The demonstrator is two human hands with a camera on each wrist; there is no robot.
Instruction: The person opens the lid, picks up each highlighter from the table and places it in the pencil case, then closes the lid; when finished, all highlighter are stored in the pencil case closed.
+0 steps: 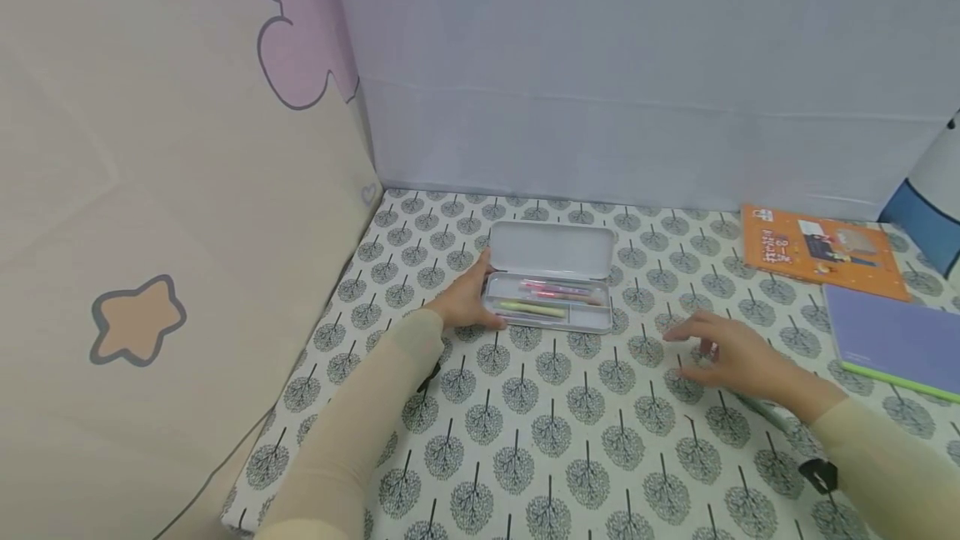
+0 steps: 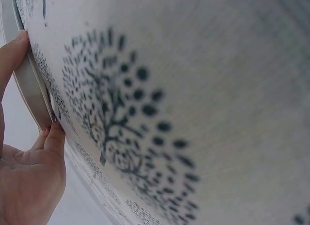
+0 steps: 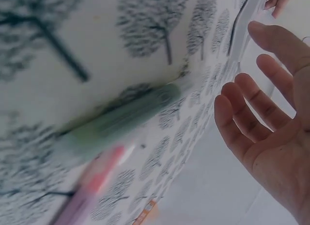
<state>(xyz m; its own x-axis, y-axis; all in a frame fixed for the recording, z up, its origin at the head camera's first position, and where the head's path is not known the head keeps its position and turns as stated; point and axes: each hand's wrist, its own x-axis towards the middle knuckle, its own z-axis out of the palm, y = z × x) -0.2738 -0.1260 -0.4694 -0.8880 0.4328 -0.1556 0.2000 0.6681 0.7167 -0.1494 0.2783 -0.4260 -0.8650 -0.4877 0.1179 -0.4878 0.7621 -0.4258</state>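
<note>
An open white pencil case [image 1: 589,318] stands on the patterned cloth with its lid [image 1: 551,250] folded back. Inside, a yellow-green pen [image 1: 532,308] lies in the front compartment and pink pens [image 1: 562,293] lie behind it. My left hand [image 1: 467,297] holds the case's left end, thumb at the front corner and fingers toward the back; the left wrist view shows fingertips on its side wall [image 2: 36,91]. To the right of the case, my right hand [image 1: 723,357] hovers with loosely bent fingers and an empty palm. A green pen [image 3: 126,113] and a pink-and-purple pen [image 3: 92,186] lie near the right wrist.
At the back right lies an orange booklet [image 1: 817,252], with a purple notebook [image 1: 900,340] in front of it. A pale cloth wall [image 1: 600,73] closes off the back, and a cream curtain [image 1: 187,190] hangs along the left edge of the table.
</note>
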